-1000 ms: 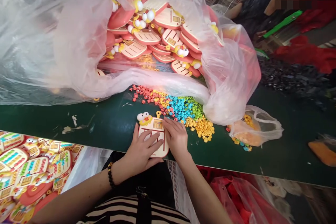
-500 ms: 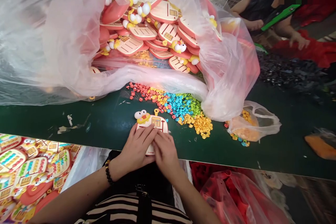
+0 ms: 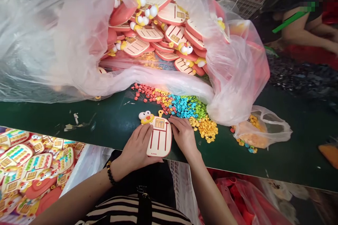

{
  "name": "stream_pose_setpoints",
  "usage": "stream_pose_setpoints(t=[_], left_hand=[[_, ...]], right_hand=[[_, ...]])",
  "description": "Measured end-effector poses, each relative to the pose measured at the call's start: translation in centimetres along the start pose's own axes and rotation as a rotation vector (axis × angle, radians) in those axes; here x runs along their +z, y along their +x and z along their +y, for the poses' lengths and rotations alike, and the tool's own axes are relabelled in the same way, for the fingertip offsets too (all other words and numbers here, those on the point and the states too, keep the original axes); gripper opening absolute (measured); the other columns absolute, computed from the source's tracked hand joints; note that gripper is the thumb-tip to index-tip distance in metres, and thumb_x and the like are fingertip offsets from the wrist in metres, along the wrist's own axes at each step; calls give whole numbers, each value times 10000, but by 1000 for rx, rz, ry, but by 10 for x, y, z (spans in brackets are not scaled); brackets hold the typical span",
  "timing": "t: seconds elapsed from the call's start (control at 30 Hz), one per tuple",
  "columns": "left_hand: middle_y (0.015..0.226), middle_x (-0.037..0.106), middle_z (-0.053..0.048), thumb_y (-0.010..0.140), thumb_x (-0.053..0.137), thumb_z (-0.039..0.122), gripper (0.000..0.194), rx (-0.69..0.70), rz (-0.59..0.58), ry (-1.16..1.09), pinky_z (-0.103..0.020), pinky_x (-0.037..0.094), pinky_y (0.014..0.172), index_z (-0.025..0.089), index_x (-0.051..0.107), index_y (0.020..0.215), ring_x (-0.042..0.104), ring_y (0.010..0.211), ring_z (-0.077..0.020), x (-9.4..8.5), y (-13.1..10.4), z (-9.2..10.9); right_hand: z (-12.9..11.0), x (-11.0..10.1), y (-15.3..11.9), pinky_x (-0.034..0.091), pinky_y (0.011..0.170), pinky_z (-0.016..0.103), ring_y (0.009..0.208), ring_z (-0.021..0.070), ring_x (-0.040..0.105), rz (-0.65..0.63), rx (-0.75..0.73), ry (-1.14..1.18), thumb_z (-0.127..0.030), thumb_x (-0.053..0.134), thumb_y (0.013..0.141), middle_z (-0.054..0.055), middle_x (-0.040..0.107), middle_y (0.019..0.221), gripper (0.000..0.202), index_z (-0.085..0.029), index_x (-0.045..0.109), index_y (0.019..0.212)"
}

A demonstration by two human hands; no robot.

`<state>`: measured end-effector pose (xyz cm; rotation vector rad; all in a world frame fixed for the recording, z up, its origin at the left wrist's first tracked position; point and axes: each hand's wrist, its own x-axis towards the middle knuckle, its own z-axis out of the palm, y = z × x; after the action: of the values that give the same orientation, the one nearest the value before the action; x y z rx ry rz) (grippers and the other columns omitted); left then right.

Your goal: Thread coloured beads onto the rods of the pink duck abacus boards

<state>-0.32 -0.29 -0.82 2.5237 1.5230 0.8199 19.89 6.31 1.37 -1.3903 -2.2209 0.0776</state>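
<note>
My left hand [image 3: 138,144] is closed around the left side of a cream toy board [image 3: 163,144] with a red rim, three dark slots and a yellow duck-like head with bulging white eyes. The thumb lies along its bottom edge. A small picture panel and a yellow loop sit at the board's top. Just right of the board, my right hand [image 3: 185,135] has its fingers stretched toward the loose pieces, with nothing visible in them. Little blue pieces [image 3: 182,105] lie beyond its fingertips, beside red pieces [image 3: 148,93], green pieces [image 3: 200,107] and yellow pieces [image 3: 208,130].
A large clear plastic bag [image 3: 235,77] full of similar boards stands behind the pieces on the green table [image 3: 105,123]. A small plastic bag [image 3: 274,126] lies to the right. Boards filled with coloured pieces [image 3: 37,165] are heaped lower left. Another person's arm [image 3: 303,35] is at upper right.
My right hand has left the board's face and moved right and up toward the loose pieces, uncovering the slots. My left hand still holds the board. The view has shifted slightly.
</note>
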Motion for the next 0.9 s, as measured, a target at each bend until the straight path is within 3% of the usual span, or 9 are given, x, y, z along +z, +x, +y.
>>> stream_pose_setpoints(t=[0.27,0.43,0.57,0.7,0.9], left_hand=[[1315,517,-230,726,523,774,1026,83,-51,-1,-500,393,1026,36,318,1408,454,1230,-360,-3,-2,-9],[1333,506,-229,733,557,741,988,116,-78,23,-491,377,1048,40,345,1396,433,1255,-363,-3,-5,-13],[1356,464,-243,713,609,713,927,98,-95,51,-505,399,1019,71,414,1353,451,1226,-378,-4,-6,-11],[1347,460,-253,714,603,719,924,118,-80,68,-505,409,1005,72,420,1348,465,1205,-376,-4,-6,-12],[1349,468,-246,724,614,695,907,103,-83,80,-493,400,1019,74,421,1357,480,1190,-368,-5,-6,-12]], right_hand=[[16,1,4,515,771,374,848,232,637,8,109,-161,-168,464,919,104,714,940,284,-188,689,1091],[1,-3,3,514,795,360,854,215,655,148,157,-100,-237,468,948,91,729,937,248,-185,685,1057],[-15,4,4,519,815,323,903,185,672,99,100,47,-217,462,951,53,743,977,243,-213,701,998],[-19,14,3,525,803,336,904,198,677,72,36,-6,-155,445,935,76,743,1013,279,-180,707,1027],[-19,9,0,522,844,323,943,183,669,203,87,1,-197,464,949,75,738,1021,255,-180,706,1028]])
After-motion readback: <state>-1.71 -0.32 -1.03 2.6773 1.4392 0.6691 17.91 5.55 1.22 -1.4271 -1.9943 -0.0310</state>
